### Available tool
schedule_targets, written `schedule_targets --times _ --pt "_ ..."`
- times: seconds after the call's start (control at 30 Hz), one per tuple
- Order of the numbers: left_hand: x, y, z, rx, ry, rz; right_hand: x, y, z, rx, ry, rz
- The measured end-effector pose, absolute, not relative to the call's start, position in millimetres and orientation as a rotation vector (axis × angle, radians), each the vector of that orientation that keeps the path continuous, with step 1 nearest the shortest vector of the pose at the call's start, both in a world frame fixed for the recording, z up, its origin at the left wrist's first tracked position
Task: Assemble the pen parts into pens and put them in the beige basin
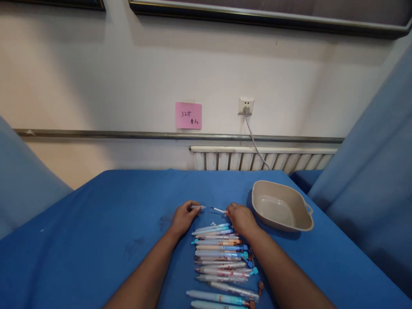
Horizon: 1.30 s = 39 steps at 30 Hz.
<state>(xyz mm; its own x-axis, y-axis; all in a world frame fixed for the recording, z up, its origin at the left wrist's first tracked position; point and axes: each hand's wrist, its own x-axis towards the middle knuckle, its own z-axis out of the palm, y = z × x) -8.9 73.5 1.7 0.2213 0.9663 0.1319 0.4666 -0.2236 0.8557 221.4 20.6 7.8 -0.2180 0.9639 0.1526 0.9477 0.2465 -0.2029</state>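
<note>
Pinched in my left hand [185, 218] is a pale, translucent pen barrel [202, 207], its end pointing right. My right hand [241, 218] is closed on a thin white pen refill [219, 210] with a dark tip, which points left toward the barrel. A small gap seems to lie between the two parts. Just below my hands, several pens [220, 254] lie side by side in a column, many with pale barrels and blue, orange or pink parts. Some carry small charms at the right end, such as a turquoise one [254, 271].
A beige plastic basin [280, 201] stands to the right of my right hand. Blue cloth [106, 240] covers the table, and light-blue curtains [370, 159] hang at both sides. Behind are a white radiator [264, 150], a plugged-in socket [246, 106] and a pink note [188, 116].
</note>
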Motion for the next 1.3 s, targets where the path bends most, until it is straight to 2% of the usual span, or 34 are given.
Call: schedule_targets --times 0.93,1.3 --pt "4.9 63.8 8.0 2.425 1.424 0.499 238.5 31.6 -2.4 -1.766 -2.260 0.231" --pt "7.8 66.5 8.8 2.418 1.494 0.585 240.7 34.0 0.4 -1.664 -2.217 0.224"
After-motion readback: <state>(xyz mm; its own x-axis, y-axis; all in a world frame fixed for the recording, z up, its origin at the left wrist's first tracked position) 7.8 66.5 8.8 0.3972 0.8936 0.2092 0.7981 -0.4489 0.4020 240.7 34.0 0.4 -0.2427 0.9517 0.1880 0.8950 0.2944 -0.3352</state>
